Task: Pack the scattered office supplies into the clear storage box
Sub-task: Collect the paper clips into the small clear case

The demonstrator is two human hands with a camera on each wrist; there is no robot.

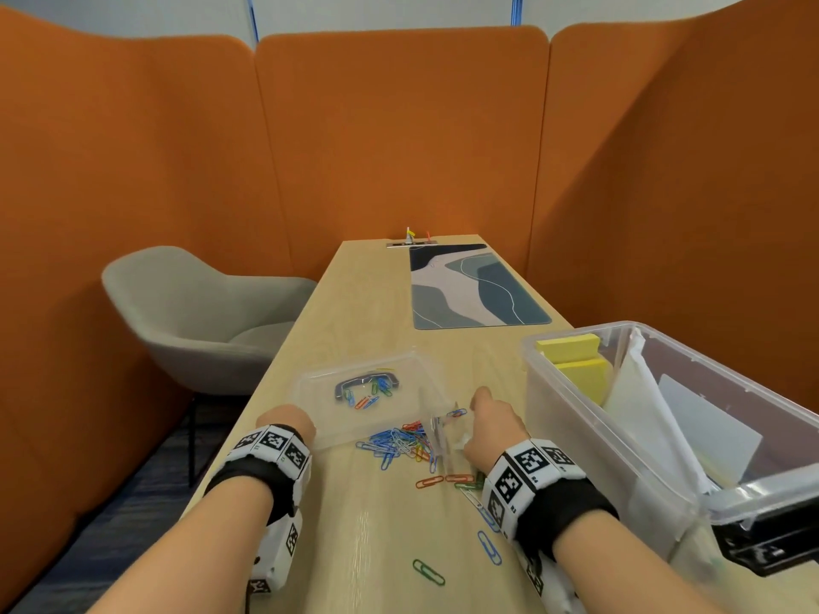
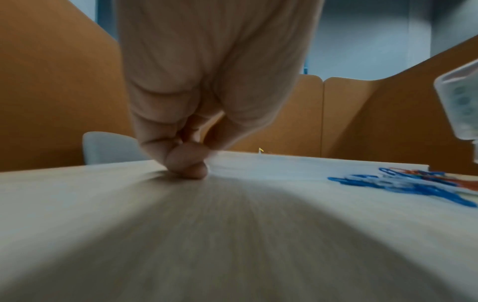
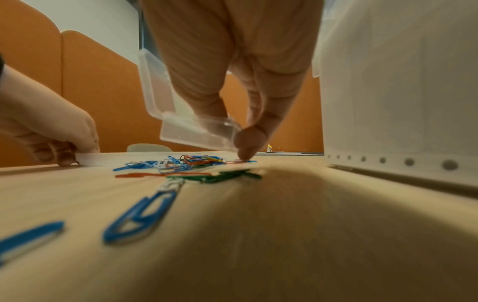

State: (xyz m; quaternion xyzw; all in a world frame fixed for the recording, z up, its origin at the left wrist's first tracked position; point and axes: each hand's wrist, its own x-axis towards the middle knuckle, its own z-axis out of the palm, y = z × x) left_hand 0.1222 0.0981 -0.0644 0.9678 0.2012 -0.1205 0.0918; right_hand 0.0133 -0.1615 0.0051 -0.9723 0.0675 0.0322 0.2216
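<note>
Several coloured paper clips point(image 1: 399, 440) lie in a heap on the wooden table point(image 1: 368, 547), with more strewn toward me point(image 3: 139, 218). My right hand point(image 1: 492, 425) grips a small clear plastic case point(image 3: 186, 116) tilted over the heap, and one fingertip point(image 3: 245, 155) touches the table beside the clips. My left hand point(image 1: 288, 425) pinches the near left corner of a shallow clear tray point(image 1: 399, 370) that holds a few clips; its fingers point(image 2: 189, 163) curl down to the tabletop. The large clear storage box point(image 1: 629, 436) stands at the right with yellow sticky-note pads point(image 1: 576, 356) and white papers in it.
A patterned desk mat point(image 1: 469, 285) lies further back on the table. Beside the table's left edge stands a grey chair point(image 1: 195, 321). Orange partition panels point(image 1: 399, 135) enclose the desk. The storage box wall point(image 3: 398, 102) rises just right of my right hand.
</note>
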